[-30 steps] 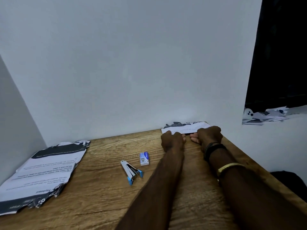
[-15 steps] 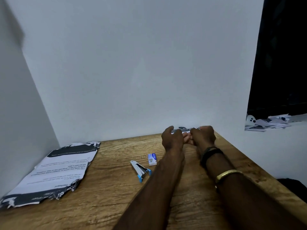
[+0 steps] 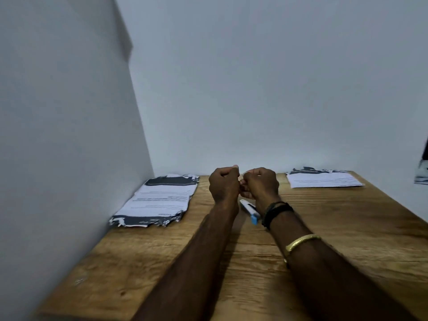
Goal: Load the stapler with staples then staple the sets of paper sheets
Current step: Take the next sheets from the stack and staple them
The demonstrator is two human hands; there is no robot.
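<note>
My left hand (image 3: 223,184) and my right hand (image 3: 260,185) are held side by side above the middle of the wooden table (image 3: 347,228), near its back. Both have curled fingers that almost touch, and I see nothing in them. The white and blue stapler (image 3: 249,210) lies on the table just below them, between my forearms, partly covered by my right wrist. One set of printed sheets (image 3: 159,200) with torn dark edges lies at the left by the side wall. A second set (image 3: 324,179) lies at the back right. The staple box is hidden.
A grey side wall (image 3: 69,158) runs close along the table's left edge and another wall stands behind it. The table's right edge (image 3: 398,207) drops off. More torn paper (image 3: 421,174) shows at the far right border.
Both hands have let go of the right set of sheets and moved left to the table's middle, over the stapler. The view has swung left, so the right set now lies apart from them.
</note>
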